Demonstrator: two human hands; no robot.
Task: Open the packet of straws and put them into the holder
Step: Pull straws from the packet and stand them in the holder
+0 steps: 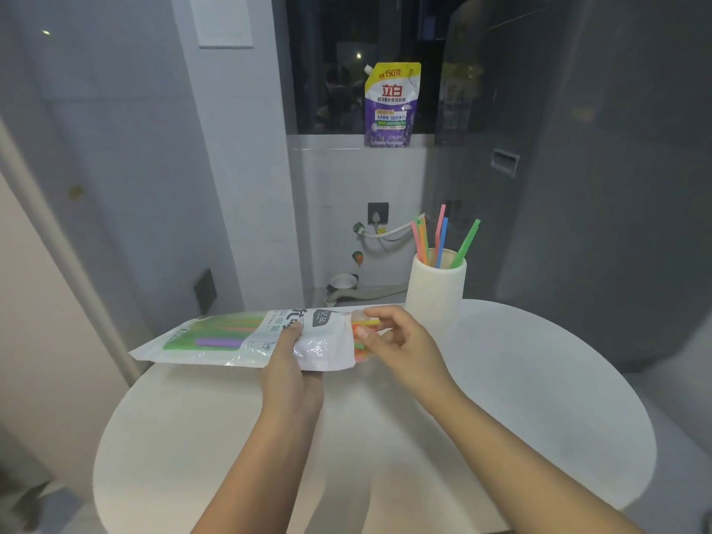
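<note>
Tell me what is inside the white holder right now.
The white holder has several coloured straws standing in it, leaning against the rim: pink, orange, blue and green. Their lower parts and the holder's bottom are hidden by its wall.

Both forearms are bare, with no sleeve visible over the tabletop (539, 379). The left hand (289, 364) and the right hand (400, 341) wear no glove, ring, watch or bracelet. The fingernails look short and plain.
</note>
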